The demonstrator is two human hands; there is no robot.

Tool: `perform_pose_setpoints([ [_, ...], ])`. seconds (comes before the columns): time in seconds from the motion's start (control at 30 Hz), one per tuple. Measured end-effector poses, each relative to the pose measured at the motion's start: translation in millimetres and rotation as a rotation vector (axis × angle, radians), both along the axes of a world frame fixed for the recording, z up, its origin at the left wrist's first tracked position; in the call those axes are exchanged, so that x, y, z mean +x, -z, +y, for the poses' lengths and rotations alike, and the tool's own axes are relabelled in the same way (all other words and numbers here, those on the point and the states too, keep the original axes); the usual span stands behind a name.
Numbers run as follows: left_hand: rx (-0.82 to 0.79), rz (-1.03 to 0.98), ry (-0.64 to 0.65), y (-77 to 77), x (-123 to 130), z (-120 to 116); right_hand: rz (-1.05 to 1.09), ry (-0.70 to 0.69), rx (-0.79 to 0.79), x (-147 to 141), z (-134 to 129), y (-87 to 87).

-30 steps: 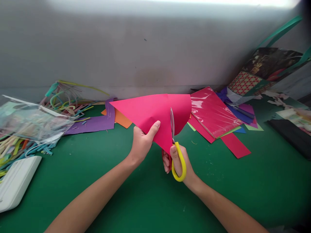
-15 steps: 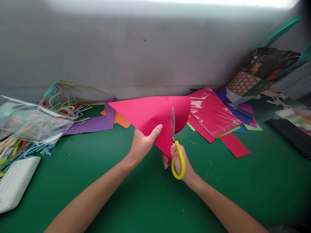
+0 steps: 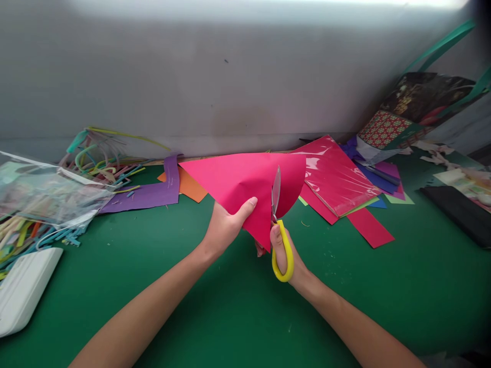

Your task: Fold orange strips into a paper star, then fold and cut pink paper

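Note:
A sheet of bright pink paper (image 3: 233, 176) is held up above the table, a curved flap of it bending away at the right. My left hand (image 3: 226, 227) grips its lower edge, thumb on the front and the other fingers hidden behind. In my right hand (image 3: 291, 255) is a pair of scissors with yellow handles (image 3: 283, 260), the thumb through the near loop. One blade shows in front of the paper, pointing up along the cut; the other blade is hidden. Fingertips of the right hand peek out below the paper.
Purple (image 3: 153, 194) and orange paper (image 3: 194, 189) lie behind on the green table (image 3: 184, 312). Pipe cleaners, a plastic bag (image 3: 42, 189) and a white device (image 3: 28, 286) are left. Wrapped pink paper (image 3: 341, 179), a black pouch (image 3: 456, 214) and a patterned bag (image 3: 387, 130) are right.
The paper's left tip has shifted to the right and its curved flap has swung slightly right. The scissors have tilted a little to the right; both hands keep their grip.

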State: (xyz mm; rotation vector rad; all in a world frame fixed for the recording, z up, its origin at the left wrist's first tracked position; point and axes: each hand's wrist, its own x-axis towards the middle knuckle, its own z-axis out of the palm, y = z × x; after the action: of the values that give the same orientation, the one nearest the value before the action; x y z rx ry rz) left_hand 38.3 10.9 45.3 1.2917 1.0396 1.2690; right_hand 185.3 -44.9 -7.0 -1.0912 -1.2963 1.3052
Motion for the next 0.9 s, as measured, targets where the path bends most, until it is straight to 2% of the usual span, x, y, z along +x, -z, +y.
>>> perform_pose_setpoints([
  [0.3, -0.010, 0.012, 0.024, -0.2, 0.1, -1.0, 0.030, 0.067, -0.043, -1.0, 0.7, -5.9],
  [0.9, -0.014, 0.008, 0.043, -1.5, 2.3, -4.4, 0.062, 0.084, -0.065, -2.3, -0.9, -10.1],
])
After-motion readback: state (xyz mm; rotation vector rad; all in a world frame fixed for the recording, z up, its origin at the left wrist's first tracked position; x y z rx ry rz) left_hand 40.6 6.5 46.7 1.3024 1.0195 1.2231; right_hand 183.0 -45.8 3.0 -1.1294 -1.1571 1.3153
